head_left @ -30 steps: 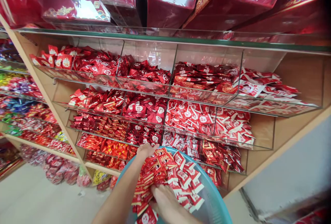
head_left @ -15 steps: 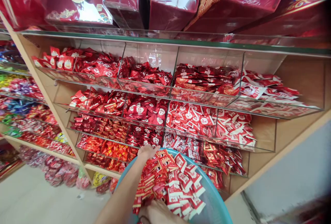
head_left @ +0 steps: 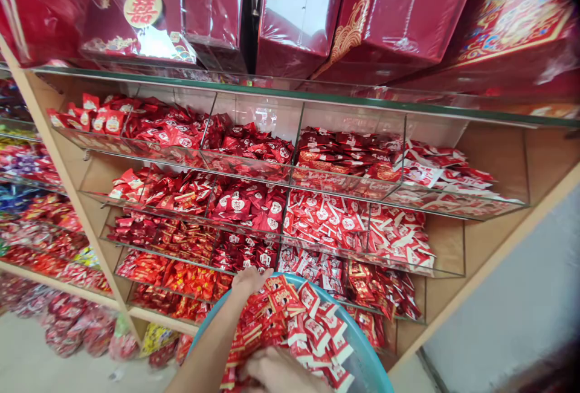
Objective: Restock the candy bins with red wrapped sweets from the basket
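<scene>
A teal plastic basin [head_left: 369, 350] sits low in front of me, filled with small wrapped packets. Red-and-gold packets [head_left: 254, 326] lie on its left side, and red-and-white packets [head_left: 317, 335] on its right. My left hand [head_left: 251, 282] grips the basin's far left rim, fingers closed over the edge. Down among the packets at the near side is my right hand [head_left: 278, 369]. It is blurred, with the fingers bent and partly hidden, so what they hold does not show.
Behind the basin stands a wooden shelf unit [head_left: 480, 278] with clear-walled bins of red packets [head_left: 326, 217]. Large wrapped red boxes [head_left: 299, 24] rest on the glass shelf [head_left: 254, 89] above. Bagged packets [head_left: 72, 326] lie on the floor at left; a grey wall [head_left: 512, 296] is at right.
The view has shifted slightly, so the shelves sit lower and further left. My right hand has moved a little within the packets; my left hand stays on the rim.
</scene>
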{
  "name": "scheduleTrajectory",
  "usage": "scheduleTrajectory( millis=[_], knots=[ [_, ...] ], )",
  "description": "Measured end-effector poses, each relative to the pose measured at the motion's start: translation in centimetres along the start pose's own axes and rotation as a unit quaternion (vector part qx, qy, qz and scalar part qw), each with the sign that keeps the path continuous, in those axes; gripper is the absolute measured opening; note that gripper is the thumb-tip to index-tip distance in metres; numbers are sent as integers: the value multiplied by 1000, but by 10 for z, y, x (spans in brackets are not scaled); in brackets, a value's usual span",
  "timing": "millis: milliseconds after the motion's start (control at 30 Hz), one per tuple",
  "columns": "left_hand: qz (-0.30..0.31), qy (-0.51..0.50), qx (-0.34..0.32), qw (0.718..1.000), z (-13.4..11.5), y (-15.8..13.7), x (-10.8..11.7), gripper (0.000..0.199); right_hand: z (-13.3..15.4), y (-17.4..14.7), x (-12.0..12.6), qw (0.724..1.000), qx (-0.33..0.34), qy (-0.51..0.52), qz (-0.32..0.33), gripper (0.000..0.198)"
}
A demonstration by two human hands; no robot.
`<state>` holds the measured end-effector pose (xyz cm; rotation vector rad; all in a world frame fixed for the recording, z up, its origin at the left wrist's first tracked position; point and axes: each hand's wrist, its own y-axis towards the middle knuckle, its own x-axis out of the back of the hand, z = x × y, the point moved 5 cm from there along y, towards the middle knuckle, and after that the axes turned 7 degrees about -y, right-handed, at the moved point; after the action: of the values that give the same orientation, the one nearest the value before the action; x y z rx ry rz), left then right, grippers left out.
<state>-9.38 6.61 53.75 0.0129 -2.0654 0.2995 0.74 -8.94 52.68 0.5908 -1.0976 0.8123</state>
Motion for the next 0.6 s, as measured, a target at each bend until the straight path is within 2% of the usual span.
scheduleTrajectory(
  millis=[67,133,233,300,400,467,533,600],
  knots=[
    [2,3,0,1000,-1,0,0,79,0,-3,42,995,-31,-7,-99,20],
    [4,4,3,1000,-1,0,0,80,-5,-9,85,977,-65,-9,-201,23],
    [7,1,9,1000,-2,-2,0,82,-24,-28,143,930,-123,-38,-345,24],
    [11,4,7,1000,-2,-2,0,83,-42,-45,171,888,-163,-98,-420,23],
    [13,11,2,1000,-1,-1,-2,83,-67,-65,192,826,-229,-209,-470,25],
    [11,8,1,1000,1,1,-4,81,-82,-72,195,802,-267,-249,-472,29],
    [8,3,-3,1000,4,4,-6,80,-92,-73,195,800,-275,-253,-469,28],
    [1,4,-6,1000,5,6,-8,80,-97,-71,194,810,-257,-239,-470,25]
  ],
)
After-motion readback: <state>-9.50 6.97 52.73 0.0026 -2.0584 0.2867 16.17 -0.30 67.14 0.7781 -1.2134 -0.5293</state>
